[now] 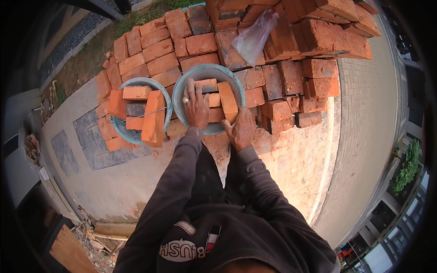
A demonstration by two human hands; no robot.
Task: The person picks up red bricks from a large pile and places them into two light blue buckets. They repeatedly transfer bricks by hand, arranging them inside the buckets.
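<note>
A round bucket (178, 108) with a greenish rim stands in front of me, holding several orange bricks. My left hand (198, 107), with a ring on one finger, reaches into its left side. Its fingers are stretched forward beside the middle bricks, and whatever lies under the palm is hidden. At the bucket's right side, my right hand (241, 129) has thumb and fingers on either side of the near end of a long brick (227, 99). To the left stands a second bucket (127, 138), heaped with bricks (153, 117) rising above its rim, a thin wire handle across them.
A stepped stack of bricks (160, 49) spreads behind both buckets and rises higher at the right (324, 37). A clear plastic bag (256, 37) lies on it. Concrete ground (119, 191) extends at left, block paving (365, 112) at right. Wood and rubble (99, 242) lie lower left.
</note>
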